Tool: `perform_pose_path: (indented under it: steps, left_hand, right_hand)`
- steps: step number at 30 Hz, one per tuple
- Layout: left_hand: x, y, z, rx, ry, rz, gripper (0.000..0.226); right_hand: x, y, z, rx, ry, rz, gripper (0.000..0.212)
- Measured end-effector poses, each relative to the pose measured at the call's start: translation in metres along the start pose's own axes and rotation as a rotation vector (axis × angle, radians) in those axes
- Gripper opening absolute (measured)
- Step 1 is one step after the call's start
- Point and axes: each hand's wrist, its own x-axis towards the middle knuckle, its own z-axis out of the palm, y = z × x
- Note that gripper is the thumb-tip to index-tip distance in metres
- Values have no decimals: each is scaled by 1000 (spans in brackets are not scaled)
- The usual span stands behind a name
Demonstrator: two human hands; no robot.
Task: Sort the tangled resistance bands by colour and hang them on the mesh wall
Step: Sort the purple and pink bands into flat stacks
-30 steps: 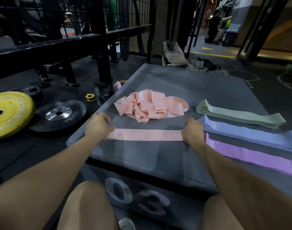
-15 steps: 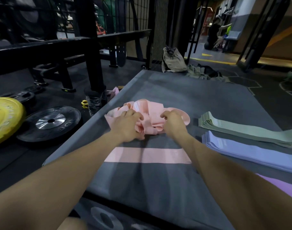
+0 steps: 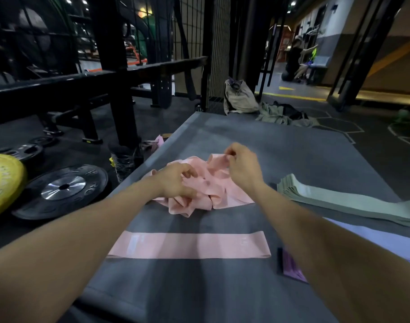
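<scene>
Both hands off the flattened pink band point(image 3: 187, 245), now lying near side of them on the tabletop point(image 3: 292, 155); right hand point(image 3: 242, 167) pinches a strip up from the pink tangle point(image 3: 206, 194), left hand point(image 3: 176, 181) gripping the heap—next band being freed.

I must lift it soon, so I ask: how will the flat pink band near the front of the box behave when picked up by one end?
The flat pink band looks thin and lies fully flat, so it will probably droop limply. It seems light. The glossy patch near its left end suggests a smooth, perhaps slightly slippery surface.
</scene>
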Motion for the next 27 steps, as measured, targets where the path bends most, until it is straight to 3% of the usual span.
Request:
perform_pose_path:
  steps: [3,7,11,16,21,25,27]
  left_hand:
    - [2,20,-13,-235,193,19,36]
    - [-3,58,-34,-244,394,100,39]
    - [-7,92,-60,-219,455,163,16]
    - [-12,114,-99,-254,566,168,5]
    - [-21,128,-123,-267,652,157,10]
    - [-36,135,-130,-230,669,224,46]
    - [-44,138,-133,-178,633,291,40]
  right_hand:
    - [0,-16,-22,78,12,-19,17]
    - [-2,-44,-51,103,-9,-102,11]
    - [0,-75,-82,91,-7,-190,7]
    - [2,-106,-112,188,61,-216,8]
    - [1,-127,-122,339,145,-17,19]
    - [-6,-148,-124,660,-26,110,29]
    - [-10,-157,-128,744,-57,158,30]
